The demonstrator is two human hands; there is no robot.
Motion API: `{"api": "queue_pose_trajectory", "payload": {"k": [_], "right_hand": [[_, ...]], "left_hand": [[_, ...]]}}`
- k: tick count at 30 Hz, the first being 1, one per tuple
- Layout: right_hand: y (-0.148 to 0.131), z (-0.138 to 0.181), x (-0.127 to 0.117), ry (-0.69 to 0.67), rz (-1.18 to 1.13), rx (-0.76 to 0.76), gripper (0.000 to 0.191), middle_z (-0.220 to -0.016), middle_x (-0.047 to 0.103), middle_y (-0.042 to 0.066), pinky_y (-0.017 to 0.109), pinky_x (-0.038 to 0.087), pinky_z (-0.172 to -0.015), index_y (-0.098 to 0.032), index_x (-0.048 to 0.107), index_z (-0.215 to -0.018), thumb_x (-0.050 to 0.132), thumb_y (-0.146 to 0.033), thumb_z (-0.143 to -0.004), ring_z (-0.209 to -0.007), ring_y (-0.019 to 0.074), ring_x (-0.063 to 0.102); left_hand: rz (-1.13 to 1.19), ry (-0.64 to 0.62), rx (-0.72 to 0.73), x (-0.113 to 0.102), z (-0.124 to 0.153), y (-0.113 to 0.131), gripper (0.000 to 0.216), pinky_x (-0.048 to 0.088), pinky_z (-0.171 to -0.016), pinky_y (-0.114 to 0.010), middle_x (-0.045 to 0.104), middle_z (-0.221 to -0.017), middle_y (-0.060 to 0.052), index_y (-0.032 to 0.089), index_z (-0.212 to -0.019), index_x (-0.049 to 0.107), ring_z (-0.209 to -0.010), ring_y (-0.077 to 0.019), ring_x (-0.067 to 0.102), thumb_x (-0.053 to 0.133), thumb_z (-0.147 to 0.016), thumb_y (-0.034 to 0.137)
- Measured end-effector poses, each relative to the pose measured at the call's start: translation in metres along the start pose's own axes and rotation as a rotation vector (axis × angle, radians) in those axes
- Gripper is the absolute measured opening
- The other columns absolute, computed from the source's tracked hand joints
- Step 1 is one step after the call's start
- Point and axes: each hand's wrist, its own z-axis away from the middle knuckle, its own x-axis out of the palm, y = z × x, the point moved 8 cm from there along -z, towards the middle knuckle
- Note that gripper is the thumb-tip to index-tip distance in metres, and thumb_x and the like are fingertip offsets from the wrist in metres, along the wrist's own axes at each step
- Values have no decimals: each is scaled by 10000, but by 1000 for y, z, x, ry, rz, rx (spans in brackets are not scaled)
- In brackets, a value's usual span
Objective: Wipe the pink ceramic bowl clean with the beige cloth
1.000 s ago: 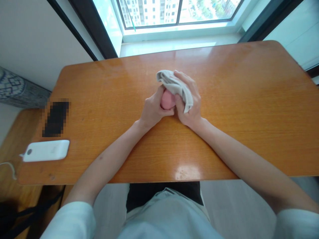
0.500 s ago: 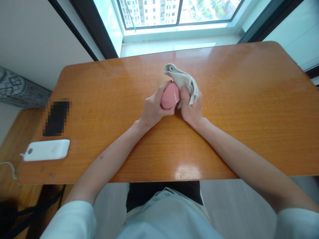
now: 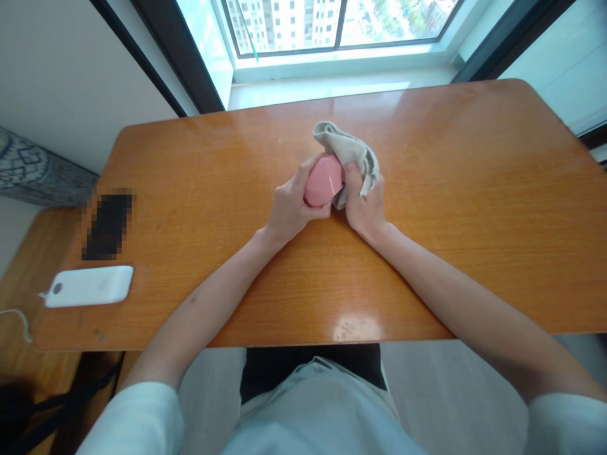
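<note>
My left hand (image 3: 294, 197) is closed around a smooth, rounded pink object (image 3: 323, 181) whose exact kind I cannot make out. In my right hand (image 3: 367, 203) is a folded light-grey cloth (image 3: 348, 149), gripped with the thumb on top. The cloth lies against the right side of the pink object, and part of it rises behind that object. Both hands are close together over the middle of the wooden table (image 3: 227, 272). The far side of the pink object is hidden by the cloth and my fingers.
On the table's left side lie a white, rounded flat device (image 3: 92, 285) and a dark pixelated rectangle (image 3: 108, 225). Beyond the far edge is a window (image 3: 339, 25) with a pale sill. The near table edge runs just in front of my body.
The pink object has tilted and shifted very slightly left in my left hand. My right hand and the cloth have barely moved against it.
</note>
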Motion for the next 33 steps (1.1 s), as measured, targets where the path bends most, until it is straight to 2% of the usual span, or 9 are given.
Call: {"api": "queue_pose_trajectory", "payload": {"k": [6,10,13,16,18,20,26,29,33], "right_hand": [[-46,13,15,-208,122,-430,504,-1657,642,-49,688,310,-1410,-436,707,-1457,540,-702,-1063,-1649,362,499],[-21,3,4,-43,28,-211,535,-1632,673,27,605,453,-1353,-355,619,-1561,400,-595,-1136,-1560,312,590],[-2,-1,1,-6,12,-49,528,-1588,715,-20,551,516,-1313,-422,588,-1568,324,-609,-1150,-1484,285,654],[-28,5,7,-100,110,-287,549,-1694,621,8,624,457,-1349,-382,602,-1590,455,-616,-1115,-1592,341,557],[-45,12,14,-188,166,-442,550,-1702,602,-8,696,358,-1390,-405,641,-1559,530,-651,-1081,-1657,381,478],[-46,14,17,-223,163,-432,542,-1666,628,-36,723,316,-1401,-450,658,-1527,496,-705,-1078,-1666,385,469],[-2,1,1,7,17,-55,513,-1554,730,24,553,548,-1291,-406,622,-1543,392,-624,-1140,-1452,298,686],[-21,3,3,-53,31,-231,506,-1626,678,26,615,473,-1342,-385,671,-1513,494,-638,-1112,-1547,333,614],[-43,9,12,-188,75,-379,514,-1621,673,-30,726,336,-1387,-435,725,-1441,536,-727,-1062,-1624,386,529]], "left_hand": [[-44,-126,-67,9,2,-18,398,633,-743,-407,839,-957,-67,226,-1061,718,-863,-270,798,802,-933,593],[-39,-22,-59,0,-1,-3,649,654,-849,-383,842,-1210,-55,242,-1437,608,-987,-257,818,853,-860,413],[-25,-5,-6,0,-1,3,746,648,-979,-384,781,-1423,-53,285,-1565,508,-1146,-251,805,821,-903,431],[-3,-43,-39,6,1,-16,663,654,-881,-413,832,-1215,-41,283,-1489,561,-1000,-250,799,763,-962,630],[-20,-122,-53,13,2,-27,546,642,-813,-437,830,-1015,-47,255,-1289,658,-902,-262,782,686,-998,716],[-41,-159,-59,16,3,-28,515,635,-784,-437,816,-947,-49,236,-1173,683,-867,-264,776,717,-978,712],[-17,9,-5,-2,-2,3,761,662,-941,-389,805,-1350,-50,261,-1556,512,-1077,-236,806,850,-893,422],[-17,-11,-24,1,-1,-7,734,674,-871,-409,832,-1229,-47,261,-1499,547,-997,-242,805,835,-905,580],[-52,-121,-41,12,1,-25,586,636,-725,-415,804,-916,-31,251,-1160,665,-806,-231,760,681,-956,800]]}}
